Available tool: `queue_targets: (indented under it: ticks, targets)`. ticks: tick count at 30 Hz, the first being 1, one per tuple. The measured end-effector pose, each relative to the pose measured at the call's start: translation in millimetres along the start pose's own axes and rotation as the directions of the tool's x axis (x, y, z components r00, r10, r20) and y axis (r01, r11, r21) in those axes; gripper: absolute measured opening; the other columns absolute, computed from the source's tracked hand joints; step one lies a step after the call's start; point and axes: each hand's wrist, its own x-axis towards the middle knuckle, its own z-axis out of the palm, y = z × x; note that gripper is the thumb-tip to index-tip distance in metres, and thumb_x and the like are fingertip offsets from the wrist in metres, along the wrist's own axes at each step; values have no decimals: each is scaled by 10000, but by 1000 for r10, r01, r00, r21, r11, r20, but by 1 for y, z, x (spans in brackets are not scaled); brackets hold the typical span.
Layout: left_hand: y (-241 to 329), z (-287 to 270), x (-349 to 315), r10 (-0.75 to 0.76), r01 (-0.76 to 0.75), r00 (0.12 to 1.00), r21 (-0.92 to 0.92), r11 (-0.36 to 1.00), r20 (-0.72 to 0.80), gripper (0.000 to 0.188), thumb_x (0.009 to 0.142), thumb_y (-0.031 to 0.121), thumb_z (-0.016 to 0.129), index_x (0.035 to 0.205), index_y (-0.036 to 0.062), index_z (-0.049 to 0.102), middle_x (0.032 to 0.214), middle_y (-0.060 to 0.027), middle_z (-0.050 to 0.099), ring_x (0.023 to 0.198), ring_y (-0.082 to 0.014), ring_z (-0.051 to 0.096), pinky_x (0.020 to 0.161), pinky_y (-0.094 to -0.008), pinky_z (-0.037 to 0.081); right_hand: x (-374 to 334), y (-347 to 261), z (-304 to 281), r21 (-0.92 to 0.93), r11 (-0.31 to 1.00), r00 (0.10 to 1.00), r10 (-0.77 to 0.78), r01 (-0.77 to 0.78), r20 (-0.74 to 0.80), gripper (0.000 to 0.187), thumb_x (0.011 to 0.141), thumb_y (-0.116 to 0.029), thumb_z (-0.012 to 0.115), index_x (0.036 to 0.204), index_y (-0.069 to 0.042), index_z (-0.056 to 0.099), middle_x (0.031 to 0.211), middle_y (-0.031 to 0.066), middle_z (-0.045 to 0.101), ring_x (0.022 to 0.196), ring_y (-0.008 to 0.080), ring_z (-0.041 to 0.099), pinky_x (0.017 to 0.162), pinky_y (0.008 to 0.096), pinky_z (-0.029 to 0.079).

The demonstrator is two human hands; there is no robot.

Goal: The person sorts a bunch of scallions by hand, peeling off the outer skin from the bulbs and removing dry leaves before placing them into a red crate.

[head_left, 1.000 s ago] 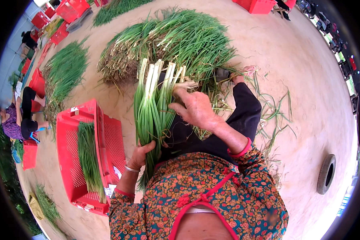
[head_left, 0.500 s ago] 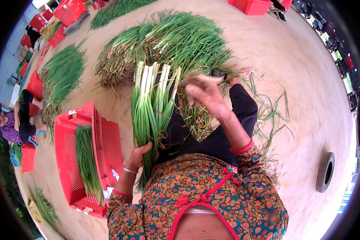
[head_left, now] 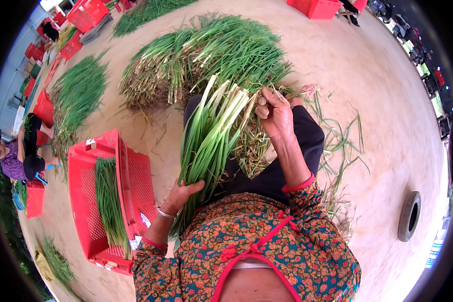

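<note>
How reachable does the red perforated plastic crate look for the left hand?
Probably yes: the crate stands near the left hand, nothing visible between them, though that hand grips the long green leafy bundle.

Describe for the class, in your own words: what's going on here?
A person in a flowered top holds a bunch of long green stalks in the left hand, pale ends pointing away from the body. The right hand is curled beside those pale ends; whether it grips a strand is hard to tell. A large heap of similar stalks lies on the floor ahead, and a red crate at the left holds more.
</note>
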Motion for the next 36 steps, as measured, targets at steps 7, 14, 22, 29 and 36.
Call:
queue_targets:
  ticks: [7, 14, 22, 29, 36]
  targets:
    - [-4, -3, -5, 23, -24, 1000, -135, 991, -13, 368, 863, 199, 631, 1181, 35, 546, 972, -106, 646, 784, -168, 624, 638, -281, 522, 42, -87, -45, 172, 942, 957, -288, 289, -32, 122, 922, -156, 546, 849, -60, 523, 666, 3, 492, 488, 82, 364, 432, 223, 290]
    - [7, 1, -8, 52, -37, 995, -169, 985, 88, 341, 898, 251, 565, 1144, 15, 557, 942, -143, 647, 696, -173, 605, 587, -277, 507, -30, -7, 8, -738, 542, 912, -302, 402, 276, 361, 827, -322, 705, 952, 8, 628, 625, -9, 508, 546, 52, 453, 501, 207, 389]
    - [1, -1, -8, 68, -63, 997, -159, 985, 28, 327, 899, 257, 562, 1114, 10, 563, 933, -149, 647, 674, -173, 598, 574, -269, 500, -37, -4, 6, -160, 967, 959, 223, -196, 173, 70, 873, -147, 596, 896, -111, 652, 509, -54, 387, 402, 39, 351, 388, 186, 263]
    - [5, 1, -8, 73, -67, 996, -106, 992, 52, 357, 905, 288, 551, 1134, 13, 545, 921, -145, 644, 647, -163, 590, 542, -251, 491, -30, -64, -16, 475, 879, 952, -115, -35, 284, 246, 903, -155, 537, 671, -138, 457, 531, -66, 332, 392, 51, 303, 386, 204, 241]
    - [-2, -7, -4, 104, -88, 988, -137, 987, 114, 502, 879, 391, 574, 1200, 13, 498, 941, -176, 638, 603, -179, 597, 496, -258, 479, -53, -32, 44, -578, 755, 951, -243, 310, 192, 123, 885, -160, 588, 809, -64, 603, 596, -50, 507, 473, 42, 420, 407, 212, 315]
